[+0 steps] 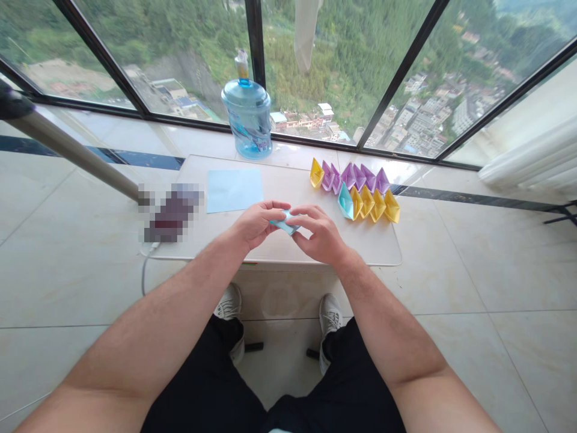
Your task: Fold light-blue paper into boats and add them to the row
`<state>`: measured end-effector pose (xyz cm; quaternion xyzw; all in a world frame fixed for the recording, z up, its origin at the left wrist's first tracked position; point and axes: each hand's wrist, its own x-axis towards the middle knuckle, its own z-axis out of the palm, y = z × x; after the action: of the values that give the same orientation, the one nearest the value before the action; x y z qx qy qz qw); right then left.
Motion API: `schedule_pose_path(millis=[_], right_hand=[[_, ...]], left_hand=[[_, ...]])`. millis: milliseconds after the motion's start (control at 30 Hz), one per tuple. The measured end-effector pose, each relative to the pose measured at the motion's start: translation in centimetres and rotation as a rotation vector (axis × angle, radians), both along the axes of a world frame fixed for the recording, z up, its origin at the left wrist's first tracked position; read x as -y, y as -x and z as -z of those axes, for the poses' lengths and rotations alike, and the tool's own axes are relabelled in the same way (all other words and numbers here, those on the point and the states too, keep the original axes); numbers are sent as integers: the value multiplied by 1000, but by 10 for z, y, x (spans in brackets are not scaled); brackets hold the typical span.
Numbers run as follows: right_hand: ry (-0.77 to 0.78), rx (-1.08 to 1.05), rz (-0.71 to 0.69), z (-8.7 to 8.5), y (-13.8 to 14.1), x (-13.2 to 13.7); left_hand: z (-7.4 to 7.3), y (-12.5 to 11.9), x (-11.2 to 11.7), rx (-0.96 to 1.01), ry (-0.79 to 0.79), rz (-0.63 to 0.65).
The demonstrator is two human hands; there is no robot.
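Note:
Between my two hands is a small piece of folded light-blue paper (285, 224), held just above the front half of a low white table. My left hand (258, 225) pinches its left end with thumb and fingers. On the right end, my right hand (319, 231) has its fingers closed over the paper, hiding part of it. A flat light-blue paper sheet (234, 191) lies on the table beyond my left hand. To the right stand folded paper boats in two rows: purple boats (349, 177) with a yellow one behind, and yellow boats (367, 204) with one turquoise boat (345, 202) in front.
The white table (211, 240) has rounded corners. A blurred-out object (174, 213) with a cable lies at its left end. A large blue water bottle (247, 117) stands behind the table by the window. A slanting pole (81, 153) is at left.

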<state>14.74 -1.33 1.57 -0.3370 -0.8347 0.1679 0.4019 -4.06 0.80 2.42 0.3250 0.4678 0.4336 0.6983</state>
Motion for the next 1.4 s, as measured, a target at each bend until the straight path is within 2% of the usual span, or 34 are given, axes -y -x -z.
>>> schedule_pose_path(millis=[100, 267, 400, 600, 700, 933, 1267, 1400], right_hand=[[72, -116, 63, 0, 4, -1], [350, -290, 214, -4, 6, -3], [572, -382, 230, -3, 6, -6], [687, -411, 240, -2, 7, -8], [716, -411, 235, -1, 7, -8], [718, -413, 231, 0, 8, -7], [615, -310, 358, -5, 10, -5], [597, -273, 345, -5, 10, -3]], left_hand=[[0, -2, 1, -18, -23, 60], [0, -8, 4, -76, -287, -33], [2, -11, 6, -93, -408, -53], [1, -15, 10, -262, -486, -77], [-2, -18, 12, -328, -490, -110], [-1, -21, 12, -279, -400, -163], [-4, -23, 16, -294, -417, -130], [-1, -23, 14, -320, -420, -157]])
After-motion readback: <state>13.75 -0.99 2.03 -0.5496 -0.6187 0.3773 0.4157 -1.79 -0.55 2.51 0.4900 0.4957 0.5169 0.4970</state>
